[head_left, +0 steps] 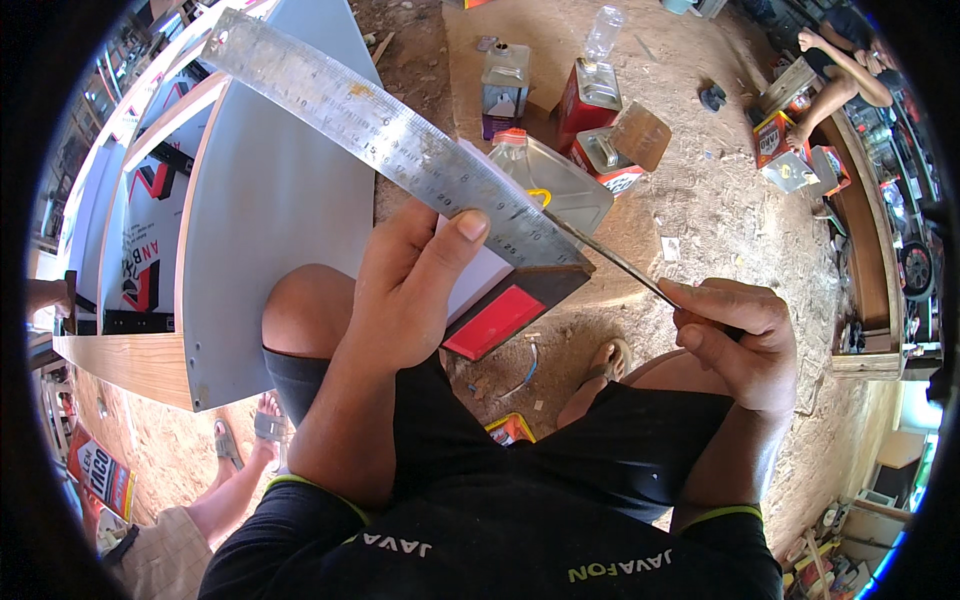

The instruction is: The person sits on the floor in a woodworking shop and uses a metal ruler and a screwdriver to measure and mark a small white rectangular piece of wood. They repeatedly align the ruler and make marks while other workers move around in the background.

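Note:
My left hand point(408, 285) is closed, its thumb pressing on a worn steel ruler point(360, 125) that slants from upper left to the middle. Beneath the ruler's lower end is a narrow board point(545, 292), dark with a pale strip and a red patch, held in the same grip. In my closed right hand point(740, 335) is a thin dark metal rod-like tool point(615, 255). Its far tip meets the ruler's edge near the lower end. The tool's handle end is hidden in my fingers, so its exact kind does not show.
A grey-sided cabinet point(270, 190) with wooden edges stands at my left. Ahead are several tins, among them a red can point(590, 95), and a clear plastic bottle point(603, 35). Another person's leg point(825, 100) shows far right, and sandalled feet point(240, 445) lower left.

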Demonstrator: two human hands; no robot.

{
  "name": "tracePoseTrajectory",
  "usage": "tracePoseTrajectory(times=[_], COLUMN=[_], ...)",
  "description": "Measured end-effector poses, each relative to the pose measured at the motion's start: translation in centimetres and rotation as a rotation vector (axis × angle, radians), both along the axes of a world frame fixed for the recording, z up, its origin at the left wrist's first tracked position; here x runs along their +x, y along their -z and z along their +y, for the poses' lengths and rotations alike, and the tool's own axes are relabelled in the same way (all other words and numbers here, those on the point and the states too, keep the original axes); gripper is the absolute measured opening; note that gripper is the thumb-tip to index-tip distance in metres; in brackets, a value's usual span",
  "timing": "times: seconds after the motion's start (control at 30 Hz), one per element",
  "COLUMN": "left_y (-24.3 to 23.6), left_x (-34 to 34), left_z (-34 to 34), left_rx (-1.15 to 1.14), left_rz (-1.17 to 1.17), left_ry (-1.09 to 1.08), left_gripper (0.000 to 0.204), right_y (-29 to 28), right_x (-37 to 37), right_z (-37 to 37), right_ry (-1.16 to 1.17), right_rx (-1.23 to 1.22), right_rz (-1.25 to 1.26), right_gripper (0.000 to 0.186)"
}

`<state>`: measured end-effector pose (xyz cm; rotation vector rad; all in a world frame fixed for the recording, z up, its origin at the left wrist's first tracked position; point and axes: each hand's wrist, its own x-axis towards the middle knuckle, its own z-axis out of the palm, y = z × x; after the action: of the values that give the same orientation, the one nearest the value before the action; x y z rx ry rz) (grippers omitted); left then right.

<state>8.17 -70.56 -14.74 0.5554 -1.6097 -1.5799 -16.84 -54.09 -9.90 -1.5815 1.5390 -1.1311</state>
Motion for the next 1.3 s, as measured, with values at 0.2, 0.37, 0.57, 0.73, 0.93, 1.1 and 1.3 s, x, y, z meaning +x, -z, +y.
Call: tracePoseTrajectory(times=[0.2, 0.37, 0.57, 0.73, 0.93, 1.1, 1.3], left_y=[0.1, 0.3, 0.3, 0.2, 0.1, 0.1, 1.0], left_x=[0.1, -0.1, -0.1, -0.1, -0.3, -0.4, -0.3], left_z=[-0.2, -0.1, -0.3, -0.1, 0.1, 0.1, 0.0], left_rx=[0.007, 0.035, -0.007, 0.014, -0.005, 0.124, 0.155], left_rz=[-0.035, 0.003, -0.023, -0.018, -0.047, -0.119, -0.107], left_ry=[-0.005, -0.006, 0.002, 0.008, -0.033, -0.064, -0.119], left_gripper=[0.035, 0.034, 0.034, 0.034, 0.035, 0.038, 0.034], right_y=[0.1, 0.1, 0.2, 0.1, 0.4, 0.5, 0.2], right_x=[-0.3, -0.3, -0.2, -0.1, 0.0, 0.1, 0.8], right_z=[0.0, 0.0, -0.1, -0.1, -0.1, 0.0, -0.3], right_ry=[-0.016, -0.013, -0.002, 0.002, 0.009, 0.021, 0.050], right_rx=[-0.010, 0.000, -0.015, -0.011, -0.019, -0.004, 0.014], right_rz=[-0.003, -0.016, 0.020, 0.065, 0.035, 0.025, -0.010], right_gripper=[0.038, 0.037, 0.037, 0.037, 0.038, 0.038, 0.037])
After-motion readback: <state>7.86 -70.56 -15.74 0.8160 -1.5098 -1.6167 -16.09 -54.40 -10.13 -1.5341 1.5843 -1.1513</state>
